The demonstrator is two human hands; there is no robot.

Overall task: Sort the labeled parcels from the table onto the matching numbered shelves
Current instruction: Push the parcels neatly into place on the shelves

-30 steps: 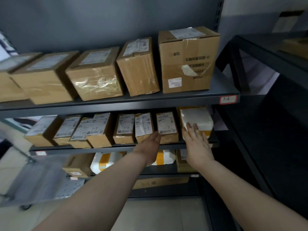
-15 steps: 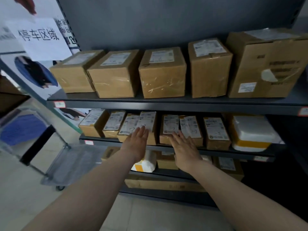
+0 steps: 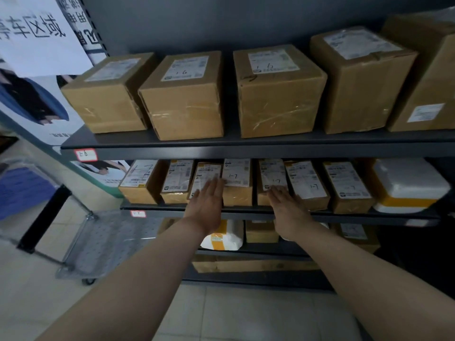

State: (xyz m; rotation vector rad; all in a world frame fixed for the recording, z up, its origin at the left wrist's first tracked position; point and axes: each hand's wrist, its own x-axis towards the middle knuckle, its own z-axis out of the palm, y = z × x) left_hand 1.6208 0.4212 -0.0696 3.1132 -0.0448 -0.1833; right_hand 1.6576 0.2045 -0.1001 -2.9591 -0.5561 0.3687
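Observation:
A dark metal shelf unit fills the view. Its middle shelf (image 3: pixel 344 212), tagged 1-7 at the left end, carries a row of small brown labeled parcels marked 1-7. My left hand (image 3: pixel 208 205) lies flat with straight fingers against the front of one small parcel (image 3: pixel 205 178). My right hand (image 3: pixel 286 205) presses flat on another small parcel (image 3: pixel 272 178). A white foam box with yellow tape (image 3: pixel 408 185) ends the row at the right. The upper shelf (image 3: pixel 246 146) holds several bigger cartons marked 1-6, such as the carton (image 3: pixel 275 94).
A lower shelf holds a white bag with yellow tape (image 3: pixel 221 236) and more brown boxes (image 3: pixel 261 232). A metal platform cart (image 3: pixel 108 239) stands on the tiled floor at the left. A paper sign (image 3: pixel 37 33) hangs at the upper left.
My view and both hands have swung left along the 1-7 shelf, from the white foam box end to the middle parcels. Both hands stay flat.

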